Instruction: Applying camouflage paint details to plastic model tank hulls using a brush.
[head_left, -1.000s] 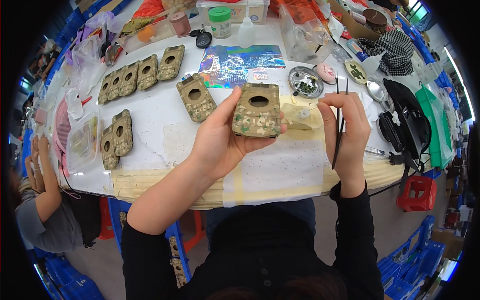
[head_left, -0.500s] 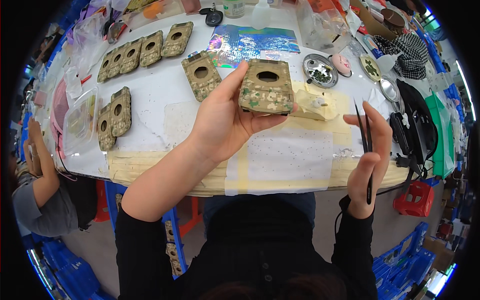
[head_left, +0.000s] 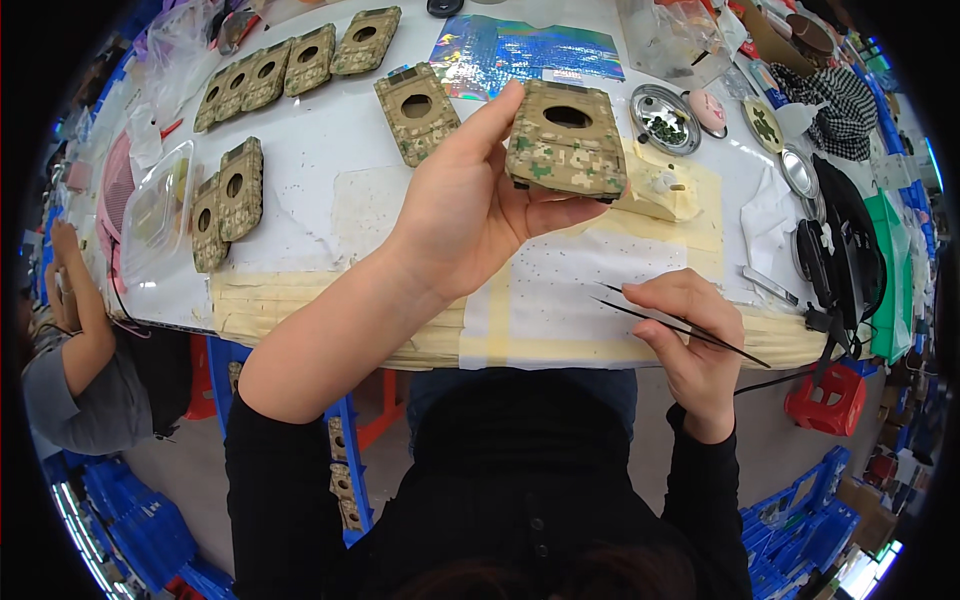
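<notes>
My left hand (head_left: 470,205) holds up a camouflage-painted model hull (head_left: 565,140) with a round hole in its top, above the white table (head_left: 320,150). My right hand (head_left: 690,340) rests low near the table's front edge and grips thin black tweezers (head_left: 680,322), whose tips point left over the taped paper sheet (head_left: 570,290). The tweezers are apart from the hull.
Several more camouflage hulls (head_left: 300,60) lie in a row at the back left, one (head_left: 415,100) stands alone, two (head_left: 225,200) lie near a clear plastic tray (head_left: 155,205). Small metal dishes (head_left: 660,115) and a shiny blue sheet (head_left: 520,50) are behind. Another person's arm (head_left: 75,300) is at left.
My right hand has swung the tweezers from upright down to nearly level, near the table's front edge. The left hand still holds the hull up, now tilted more edge-on.
</notes>
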